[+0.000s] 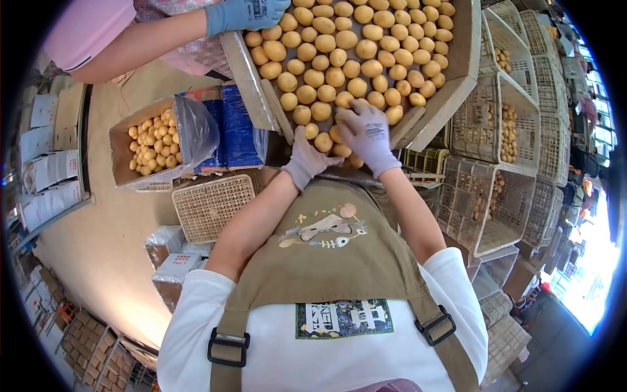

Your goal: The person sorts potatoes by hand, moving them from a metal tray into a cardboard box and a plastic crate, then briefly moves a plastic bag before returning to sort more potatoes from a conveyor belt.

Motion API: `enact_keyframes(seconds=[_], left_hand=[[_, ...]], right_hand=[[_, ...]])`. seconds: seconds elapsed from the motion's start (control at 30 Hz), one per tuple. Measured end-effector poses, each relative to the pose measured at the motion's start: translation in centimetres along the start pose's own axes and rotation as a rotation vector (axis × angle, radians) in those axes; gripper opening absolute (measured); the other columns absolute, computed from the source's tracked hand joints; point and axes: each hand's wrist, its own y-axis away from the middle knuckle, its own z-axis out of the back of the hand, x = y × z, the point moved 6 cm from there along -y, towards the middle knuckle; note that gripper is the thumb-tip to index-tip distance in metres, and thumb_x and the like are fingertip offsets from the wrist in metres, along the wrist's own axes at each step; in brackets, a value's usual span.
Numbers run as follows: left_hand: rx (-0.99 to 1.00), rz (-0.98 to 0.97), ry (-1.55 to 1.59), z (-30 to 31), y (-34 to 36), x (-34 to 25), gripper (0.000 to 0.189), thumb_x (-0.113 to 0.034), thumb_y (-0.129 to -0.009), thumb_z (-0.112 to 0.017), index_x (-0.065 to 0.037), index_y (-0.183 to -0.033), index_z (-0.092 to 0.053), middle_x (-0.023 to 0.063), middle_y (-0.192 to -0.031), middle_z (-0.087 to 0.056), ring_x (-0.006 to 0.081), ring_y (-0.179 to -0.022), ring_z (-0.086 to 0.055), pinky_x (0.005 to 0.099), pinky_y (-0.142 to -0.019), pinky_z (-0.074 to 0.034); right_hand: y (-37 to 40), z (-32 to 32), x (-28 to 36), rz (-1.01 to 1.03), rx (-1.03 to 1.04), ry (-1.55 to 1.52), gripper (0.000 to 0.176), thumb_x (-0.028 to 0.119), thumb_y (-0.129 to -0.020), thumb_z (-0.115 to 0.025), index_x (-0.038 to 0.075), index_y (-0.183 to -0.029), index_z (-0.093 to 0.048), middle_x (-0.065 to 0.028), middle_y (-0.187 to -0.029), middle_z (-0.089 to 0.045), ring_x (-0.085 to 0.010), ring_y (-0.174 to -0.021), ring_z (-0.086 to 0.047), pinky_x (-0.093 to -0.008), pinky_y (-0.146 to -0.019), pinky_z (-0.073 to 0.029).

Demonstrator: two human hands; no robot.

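Observation:
Many yellow potatoes (pixel 324 43) lie spread over a sorting tray (pixel 445 112) with raised wooden sides, which narrows to a gap close to my body. Both my hands wear pale lilac gloves. My left hand (pixel 308 159) is at the left of that gap, fingers apart beside a few potatoes, gripping none. My right hand (pixel 369 136) reaches over the potatoes at the gap, its fingers spread and touching some of them. What lies under its palm is hidden. Between the hands, several potatoes sit at the tray's lower edge.
Across the tray's upper left, another person's blue-gloved hand (pixel 251 14) rests at the rim. A lined box of potatoes (pixel 155 145) stands at left, near an upturned plastic crate (pixel 214 206). Stacked crates (pixel 486 196), some holding potatoes, line the right side.

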Motion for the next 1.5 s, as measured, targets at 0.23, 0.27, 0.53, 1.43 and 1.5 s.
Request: enact_keyframes(seconds=[0.23,0.27,0.53,1.43,1.5], left_hand=[[0.179,-0.178,-0.734,7.6,-3.7,-1.3,0.044,-0.037,-0.096,-0.052,-0.018,-0.136,-0.05,0.0028,-0.142,-0.049,0.0303,-0.136,-0.043,0.0652,-0.108,-0.031],[0.217,-0.207,-0.722,7.3,-3.3,-1.3,0.044,-0.035,-0.095,-0.055,-0.018,-0.135,-0.051,0.0024,-0.141,-0.05,0.0305,-0.135,-0.043,0.0644,-0.108,-0.031],[-0.179,-0.054,-0.06,0.5,0.3,-0.5,0.09,-0.08,-0.089,-0.036,-0.021,-0.156,-0.025,0.0054,-0.159,-0.029,0.0289,-0.149,-0.023,0.0715,-0.113,-0.016],[0.1,-0.006,0.117,-1.4,-0.5,0.0,0.098,-0.086,-0.085,-0.03,-0.021,-0.157,-0.022,0.0081,-0.163,-0.025,0.0424,-0.147,-0.026,0.0751,-0.111,-0.017],[0.098,-0.006,0.094,-1.7,-0.3,0.0,0.098,-0.086,-0.085,-0.028,-0.02,-0.157,-0.022,0.0089,-0.163,-0.025,0.0417,-0.147,-0.026,0.0736,-0.112,-0.016]], right_hand=[[2.9,-2.2,-4.3,-0.009,0.177,0.27,0.051,0.044,-0.085,-0.065,0.034,-0.134,-0.061,-0.0082,-0.16,-0.034,-0.027,-0.146,-0.031,-0.0648,-0.116,-0.012],[3.3,-1.7,-3.9,0.008,0.248,0.322,0.049,0.043,-0.085,-0.065,0.033,-0.133,-0.063,-0.0087,-0.159,-0.035,-0.0277,-0.146,-0.033,-0.0651,-0.115,-0.014],[-0.4,2.0,-6.2,-0.276,-0.047,0.205,0.051,0.045,-0.087,-0.064,0.035,-0.137,-0.059,-0.0191,-0.157,-0.034,-0.0401,-0.147,-0.026,-0.0682,-0.111,-0.021],[-1.2,5.5,-9.2,-0.348,-0.414,-0.798,0.055,0.01,-0.078,-0.078,0.001,-0.123,-0.048,-0.0109,-0.122,-0.054,-0.0184,-0.112,-0.055,-0.0323,-0.099,-0.046],[-0.3,5.9,-8.8,-0.297,-0.418,-0.792,0.059,0.009,-0.079,-0.078,0.0,-0.129,-0.048,-0.0111,-0.124,-0.054,-0.0184,-0.114,-0.055,-0.0318,-0.102,-0.044]])
